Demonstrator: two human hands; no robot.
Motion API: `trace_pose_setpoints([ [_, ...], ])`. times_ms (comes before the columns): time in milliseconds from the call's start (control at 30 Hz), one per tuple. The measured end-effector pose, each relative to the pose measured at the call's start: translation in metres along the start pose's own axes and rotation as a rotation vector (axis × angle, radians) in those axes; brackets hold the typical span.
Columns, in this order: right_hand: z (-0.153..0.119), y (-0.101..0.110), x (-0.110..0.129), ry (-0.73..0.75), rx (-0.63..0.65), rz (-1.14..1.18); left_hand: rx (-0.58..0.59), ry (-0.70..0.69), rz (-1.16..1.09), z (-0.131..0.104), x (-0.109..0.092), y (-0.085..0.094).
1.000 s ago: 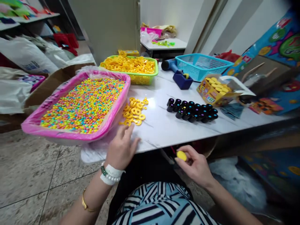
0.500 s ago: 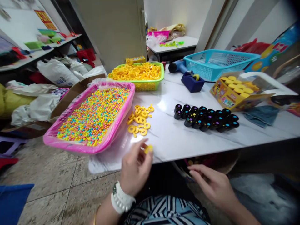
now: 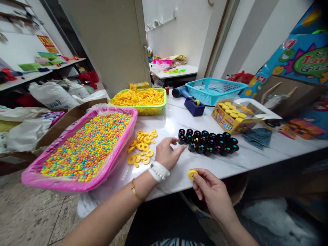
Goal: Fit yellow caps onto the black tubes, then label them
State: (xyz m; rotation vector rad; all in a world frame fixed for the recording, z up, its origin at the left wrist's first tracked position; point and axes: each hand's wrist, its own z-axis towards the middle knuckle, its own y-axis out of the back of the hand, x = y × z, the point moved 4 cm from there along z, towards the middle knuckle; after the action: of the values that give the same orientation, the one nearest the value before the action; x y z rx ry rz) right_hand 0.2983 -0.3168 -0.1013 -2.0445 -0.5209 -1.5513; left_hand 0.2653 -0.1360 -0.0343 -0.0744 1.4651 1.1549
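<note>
Yellow disc (image 3: 191, 174), between right fingers (image 3: 201, 183), at their tips

A white, grey-veined worktable (image 3: 176, 176) stands on a speckled tiled floor (image 3: 30, 215) with dark joints. Behind rises a tall grey-beige panel (image 3: 102, 41); right of it, a smaller white table (image 3: 191, 70) sits before a white wall (image 3: 189, 37). Far left, a long shelf (image 3: 74, 63). Light glares off the worktable.
</note>
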Motion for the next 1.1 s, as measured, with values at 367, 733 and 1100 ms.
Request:
trace_pose_setpoints([
  [367,-0.002,0.006,0.003,0.014,0.043,-0.061,0.032,-0.081,0.213,0.011,0.019,-0.009],
  [733,0.047,-0.050,0.042,0.117,0.297,-0.357,0.147,-0.082,0.048,-0.070,0.028,0.017],
  [1100,0.045,-0.048,0.030,-0.205,0.350,-0.281,0.328,0.052,-0.158,-0.063,0.031,0.020],
])
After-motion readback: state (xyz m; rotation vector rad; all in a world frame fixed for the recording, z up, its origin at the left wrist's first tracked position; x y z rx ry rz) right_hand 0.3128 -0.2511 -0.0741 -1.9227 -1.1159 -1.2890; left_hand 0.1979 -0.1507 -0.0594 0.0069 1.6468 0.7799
